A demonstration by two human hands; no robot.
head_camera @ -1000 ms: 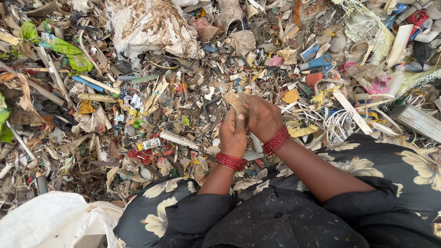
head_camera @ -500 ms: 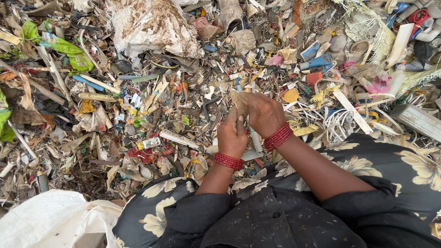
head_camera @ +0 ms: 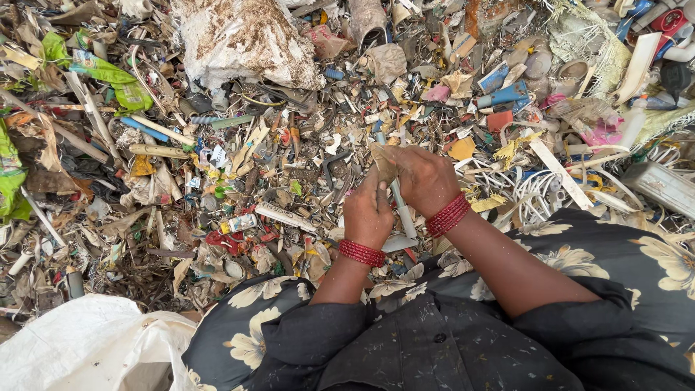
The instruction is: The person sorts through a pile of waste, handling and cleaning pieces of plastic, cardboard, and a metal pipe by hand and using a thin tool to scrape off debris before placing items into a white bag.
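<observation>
left hand [head_camera: 368, 213], right hand [head_camera: 426, 178]: both grasp tan scrap [head_camera: 381, 164], perhaps card | ground: littered plastic waste [head_camera: 239, 188]

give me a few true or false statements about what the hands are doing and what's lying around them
1. Both hands, left hand and right hand, are on one tan scrap. True.
2. Each wrist wears blue bangles. False: the bangles are red.
3. A white sack lies at the lower left. True.
4. The hands work over a bare wooden table. False: they are above a litter heap of mixed plastic and paper scraps.
5. A pale stick shows between the two hands. True.
6. The green wrapper lies to the right of the hands. False: it lies at the upper left.
</observation>
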